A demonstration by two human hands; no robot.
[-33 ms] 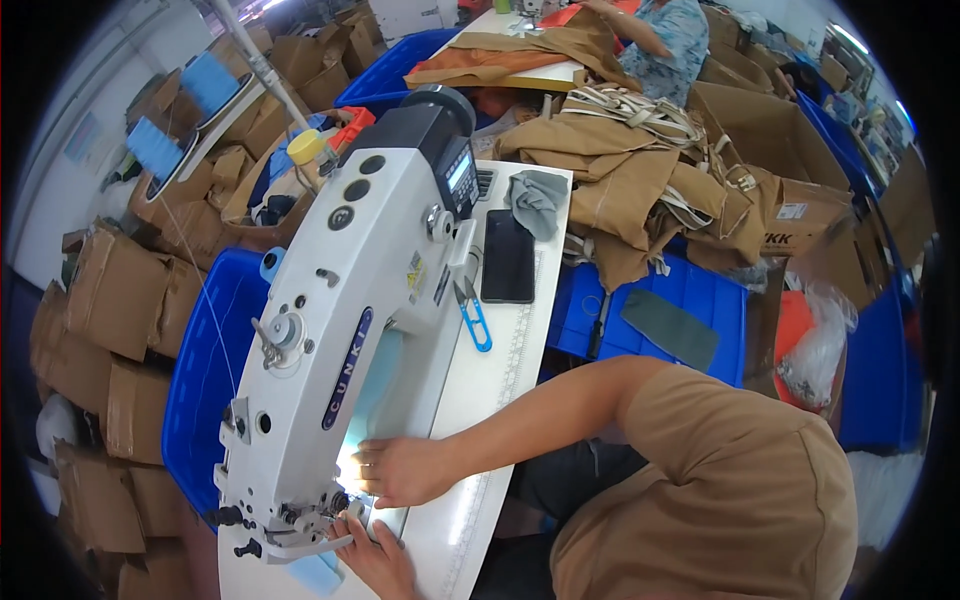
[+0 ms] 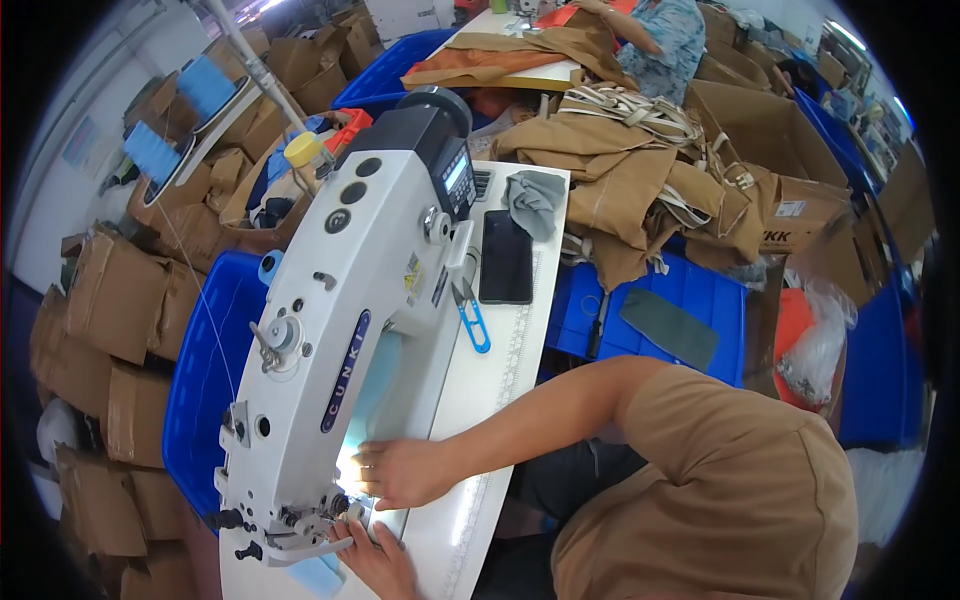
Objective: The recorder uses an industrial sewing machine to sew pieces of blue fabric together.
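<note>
A white sewing machine (image 2: 325, 300) stands on a white table (image 2: 460, 450), its lamp lighting light blue material (image 2: 375, 370) under the arm. My right hand (image 2: 400, 470) reaches across from the right and lies on that material beside the needle area, fingers apart and slightly bent. Below it my left hand (image 2: 375, 555) rests by the presser foot with fingers spread, the fingertips partly hidden by machine parts. Blue thread snips (image 2: 475, 325), a dark phone (image 2: 506, 258) and a crumpled grey cloth (image 2: 533, 200) lie on the tabletop right of the machine.
Blue thread cones (image 2: 205, 85) stand upper left. Cardboard boxes (image 2: 115, 290) and a blue bin (image 2: 190, 370) flank the machine. Brown fabric pieces (image 2: 630, 190) are heaped beside a blue crate lid (image 2: 650, 330). A co-worker in a patterned shirt (image 2: 660, 50) works at another table.
</note>
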